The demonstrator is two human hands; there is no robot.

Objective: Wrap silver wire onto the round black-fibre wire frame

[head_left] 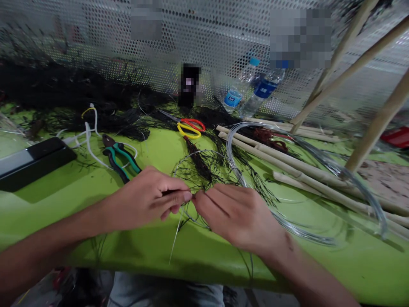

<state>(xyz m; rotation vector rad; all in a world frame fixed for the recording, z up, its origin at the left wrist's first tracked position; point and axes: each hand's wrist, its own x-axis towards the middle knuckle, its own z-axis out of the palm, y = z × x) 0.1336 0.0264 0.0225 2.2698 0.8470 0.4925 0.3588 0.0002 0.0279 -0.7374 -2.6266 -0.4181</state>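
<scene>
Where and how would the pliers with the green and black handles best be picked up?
Probably around both handles of the pliers, coming from the wearer's side with the left hand, which is nearer. The handles splay toward the person, while the dark metal head points away. The white cord lies close by, so care seems wise not to catch it.

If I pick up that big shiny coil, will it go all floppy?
Probably springy rather than floppy: the coil lies in wide, smooth curves. Its strands look thin, so it may feel light. Some fan apart, so they could tangle.
</scene>
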